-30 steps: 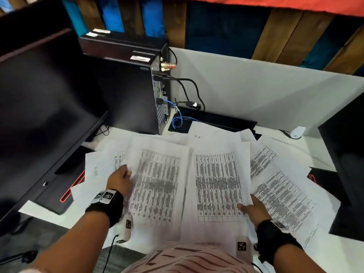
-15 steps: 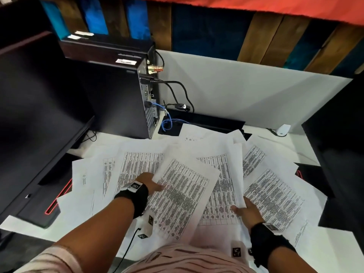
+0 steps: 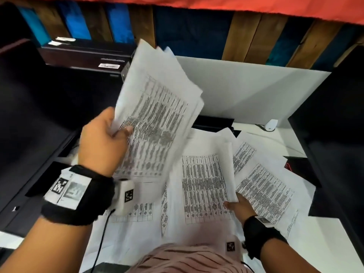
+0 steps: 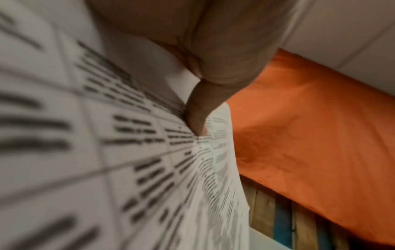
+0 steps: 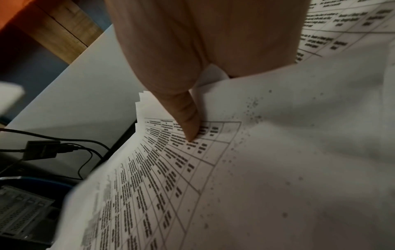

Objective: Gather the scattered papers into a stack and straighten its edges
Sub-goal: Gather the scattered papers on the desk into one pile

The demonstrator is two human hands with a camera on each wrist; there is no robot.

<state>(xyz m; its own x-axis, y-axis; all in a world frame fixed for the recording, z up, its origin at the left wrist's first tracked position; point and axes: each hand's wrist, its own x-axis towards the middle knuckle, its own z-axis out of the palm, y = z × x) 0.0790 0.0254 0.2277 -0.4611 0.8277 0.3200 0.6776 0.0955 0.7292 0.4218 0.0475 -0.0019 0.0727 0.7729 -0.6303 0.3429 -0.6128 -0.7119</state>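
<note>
Printed table sheets lie scattered over the white desk [image 3: 323, 243]. My left hand [image 3: 110, 133] holds a fanned bunch of sheets [image 3: 157, 107] lifted off the desk, thumb on the top page; the left wrist view shows the thumb [image 4: 198, 110] pressing that bunch of sheets [image 4: 128, 152]. My right hand [image 3: 234, 205] pinches the right edge of a second pile of sheets [image 3: 202, 186] that rests on the desk, thumb on top; the right wrist view shows the thumb [image 5: 183, 116] on this pile [image 5: 278, 169]. More loose sheets [image 3: 264, 188] spread to the right.
A dark monitor [image 3: 33, 119] stands at the left and another monitor [image 3: 338, 125] at the right. A black computer case [image 3: 82, 56] sits behind the lifted sheets, with cables [image 5: 70, 148] beside it. A white partition [image 3: 256, 91] closes the desk's far side.
My left hand has risen from the desk with a bunch of sheets, lifting it up and toward the middle. My right hand stays at the right edge of its pile.
</note>
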